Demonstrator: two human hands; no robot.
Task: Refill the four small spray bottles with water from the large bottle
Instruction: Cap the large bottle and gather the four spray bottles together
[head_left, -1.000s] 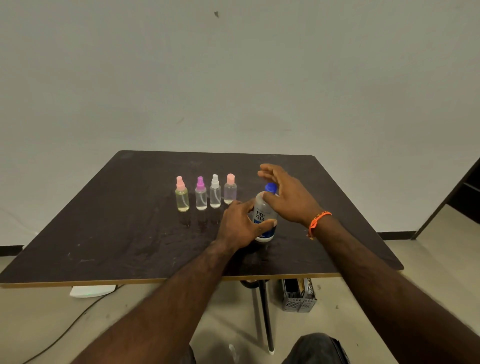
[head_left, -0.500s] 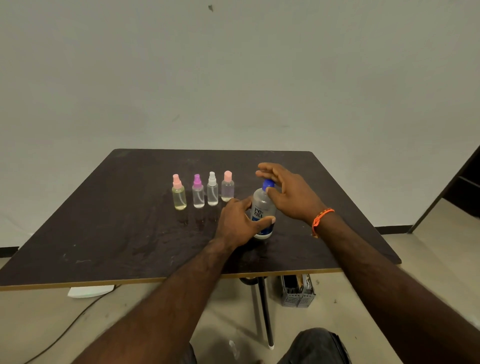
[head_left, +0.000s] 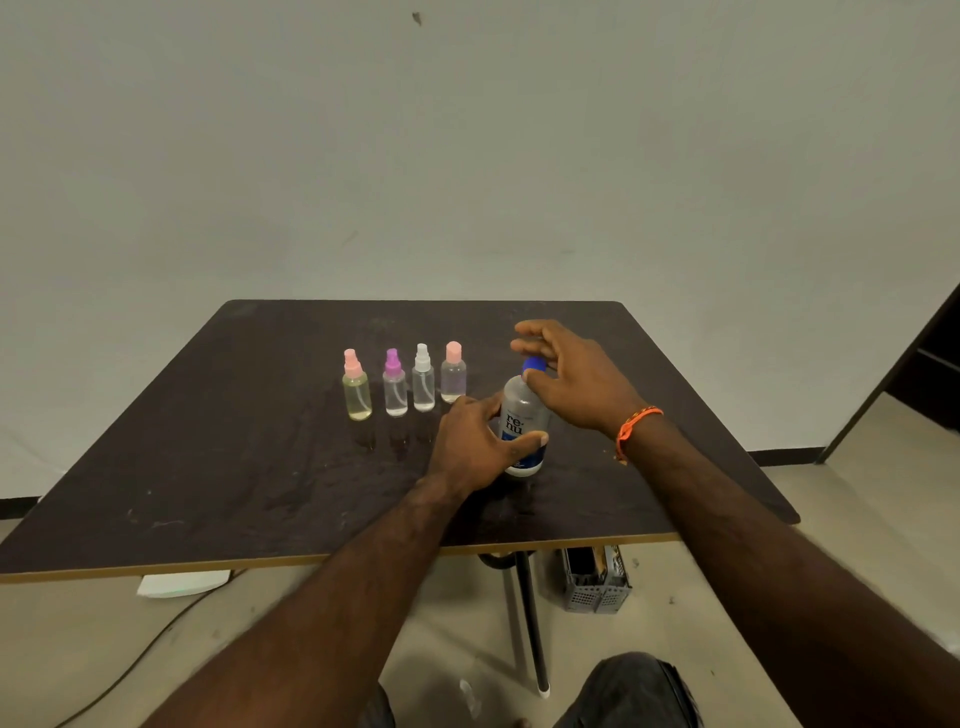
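L hand (head_left: 475, 441) grips large bottle (head_left: 522, 421) | R hand (head_left: 571, 374) – hides blue cap (head_left: 534, 364) partly

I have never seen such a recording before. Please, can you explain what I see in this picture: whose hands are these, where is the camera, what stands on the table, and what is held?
There is no machine here. A person wears a camera on the head, so the picture looks forward and down at their own arms.

On the dark table four small spray bottles stand upright in a row, all with their caps on. Right of them stands the large bottle, with a blue cap.

The left hand grips the large bottle around its body. The right hand, with an orange band at the wrist, has its thumb and fingers at the blue cap, probably to unscrew it. Under the table lies a grey basket on the floor.
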